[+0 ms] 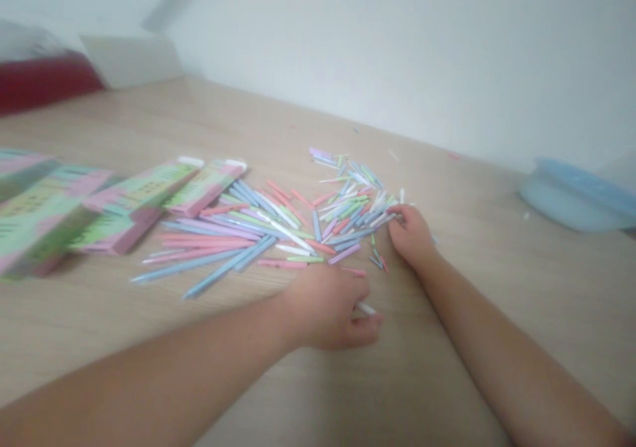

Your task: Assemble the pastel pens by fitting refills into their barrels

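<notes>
Right fingers (403, 212) beside sticks (356, 210), boxes (144, 189) leftward

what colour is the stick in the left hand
The stick looks white in the head view.

The pens (213, 242) seem smooth plastic, tabletop (517, 261) wood-grained.

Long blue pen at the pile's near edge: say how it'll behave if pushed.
The blue pen looks slim and straight, so probably light and stiff. Its rod shape may let it roll on the flat table. Its far end lies among other pens, which may shift too.
</notes>
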Demonstrator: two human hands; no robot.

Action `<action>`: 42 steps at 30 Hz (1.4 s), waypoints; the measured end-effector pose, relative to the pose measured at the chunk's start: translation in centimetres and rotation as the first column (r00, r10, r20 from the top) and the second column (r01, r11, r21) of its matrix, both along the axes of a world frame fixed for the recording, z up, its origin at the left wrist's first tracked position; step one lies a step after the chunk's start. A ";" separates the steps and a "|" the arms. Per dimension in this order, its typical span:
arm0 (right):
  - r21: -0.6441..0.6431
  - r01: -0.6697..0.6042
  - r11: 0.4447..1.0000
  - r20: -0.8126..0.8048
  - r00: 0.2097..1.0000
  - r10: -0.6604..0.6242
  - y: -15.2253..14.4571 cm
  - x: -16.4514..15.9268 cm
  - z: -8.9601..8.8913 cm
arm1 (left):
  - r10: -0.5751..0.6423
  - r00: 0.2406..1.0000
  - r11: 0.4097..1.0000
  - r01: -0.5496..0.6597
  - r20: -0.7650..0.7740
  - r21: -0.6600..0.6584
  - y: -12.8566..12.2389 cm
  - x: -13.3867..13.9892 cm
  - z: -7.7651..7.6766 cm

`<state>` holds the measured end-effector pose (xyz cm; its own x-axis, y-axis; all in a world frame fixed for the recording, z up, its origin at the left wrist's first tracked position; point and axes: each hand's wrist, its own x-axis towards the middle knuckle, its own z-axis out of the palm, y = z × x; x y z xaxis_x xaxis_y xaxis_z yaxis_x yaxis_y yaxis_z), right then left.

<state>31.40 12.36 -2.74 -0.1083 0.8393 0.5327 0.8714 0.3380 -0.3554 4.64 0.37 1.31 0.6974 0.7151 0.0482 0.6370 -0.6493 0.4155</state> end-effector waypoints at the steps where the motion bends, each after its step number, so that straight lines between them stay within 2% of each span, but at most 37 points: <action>1: -0.010 0.001 1.000 0.025 1.000 -0.001 0.2 0.7 -0.1 | -0.001 1.000 1.000 0.001 -0.001 -0.010 0.0 0.0 0.1; 7: -0.094 -0.106 0.990 0.172 0.978 0.121 0.2 1.4 -0.3 | -0.006 1.000 0.998 0.006 0.005 -0.056 0.0 -0.1 0.4; 15: -0.170 -0.216 0.962 0.238 0.938 0.253 -0.5 0.7 0.4 | -0.015 0.999 0.999 0.017 0.036 -0.050 -0.1 -0.2 0.2; 26: -0.296 -0.370 0.881 0.308 0.836 0.455 -0.5 1.7 1.9 | -0.006 0.997 0.999 0.010 0.083 -0.048 0.0 -0.3 -0.3; 33: -0.223 -0.273 0.936 0.345 0.875 0.338 -0.3 3.6 1.5 | -0.010 0.998 0.999 0.013 0.063 -0.040 0.1 -0.2 -0.3; 42: -0.252 -0.304 0.919 0.337 0.862 0.378 -0.3 3.1 1.9 | -0.019 0.999 0.999 0.021 0.048 -0.033 0.1 -0.2 -0.1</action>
<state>34.50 12.07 -0.81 -0.5641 0.7913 0.2357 0.7927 0.5989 -0.1137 4.42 0.51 1.22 0.7089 0.7029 0.0584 0.6031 -0.6470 0.4667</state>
